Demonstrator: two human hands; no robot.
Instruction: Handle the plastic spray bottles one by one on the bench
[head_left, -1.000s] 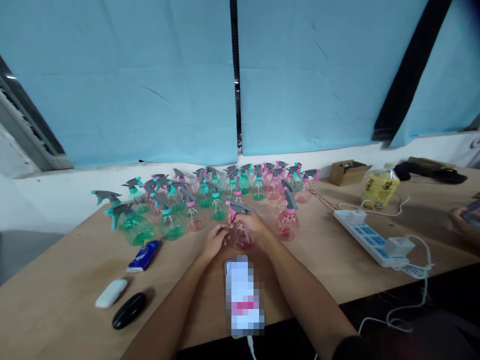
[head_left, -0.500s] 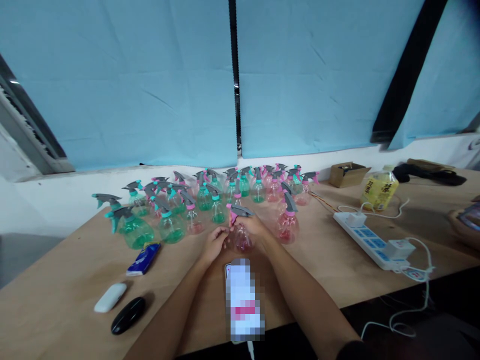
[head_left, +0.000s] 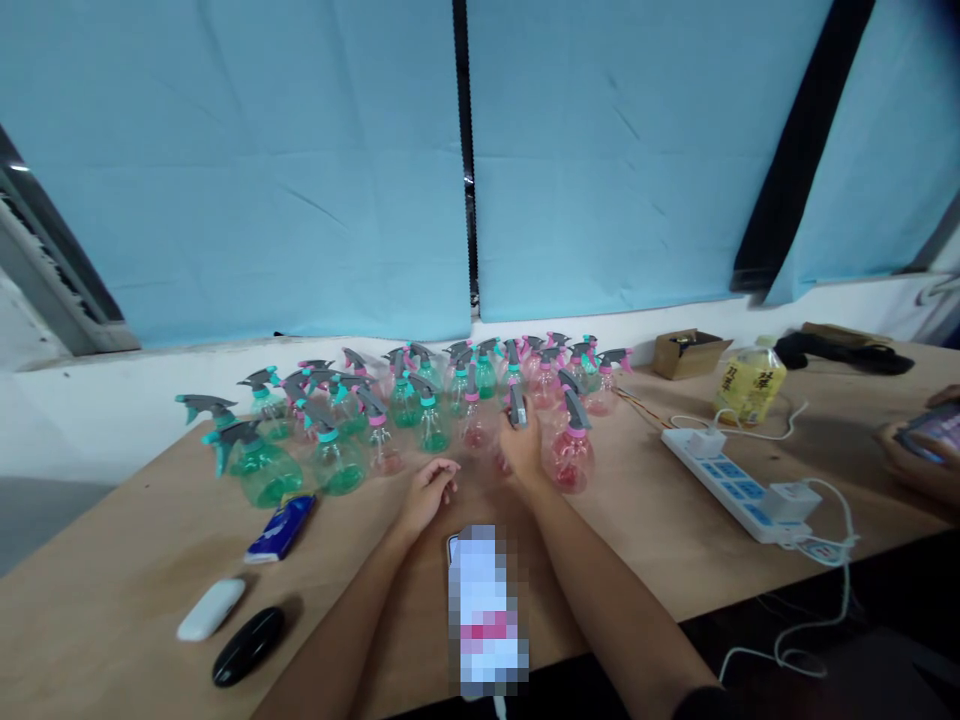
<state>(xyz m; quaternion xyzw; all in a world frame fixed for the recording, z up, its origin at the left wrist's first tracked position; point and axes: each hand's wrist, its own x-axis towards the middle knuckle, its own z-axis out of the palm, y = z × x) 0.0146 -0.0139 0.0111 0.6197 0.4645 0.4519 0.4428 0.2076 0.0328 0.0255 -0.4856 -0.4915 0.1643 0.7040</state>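
My right hand (head_left: 523, 440) is closed around the neck of a pink spray bottle; the bottle's grey trigger head (head_left: 517, 403) shows above the fingers, and most of its body is hidden behind the hand. Just to the right stands another pink spray bottle (head_left: 573, 460), upright on the table. My left hand (head_left: 430, 494) rests near the tabletop with loosely curled fingers apart and nothing in them. Beyond it are a green spray bottle (head_left: 433, 428) and a pink spray bottle (head_left: 474, 428). Between my forearms lies a phone (head_left: 484, 600), its screen blurred out.
Several more green and pink spray bottles (head_left: 337, 462) crowd the back left. A blue packet (head_left: 281, 530), white case (head_left: 211, 610) and black case (head_left: 249, 647) lie left. Rightward are a power strip (head_left: 720, 480), yellow jug (head_left: 750, 385), cardboard box (head_left: 688, 355) and another person's hand (head_left: 915, 465) holding a phone.
My right hand has carried the pink spray bottle right and away from my left hand, and its trigger head has turned. My left hand has let go and stays nearly in place.
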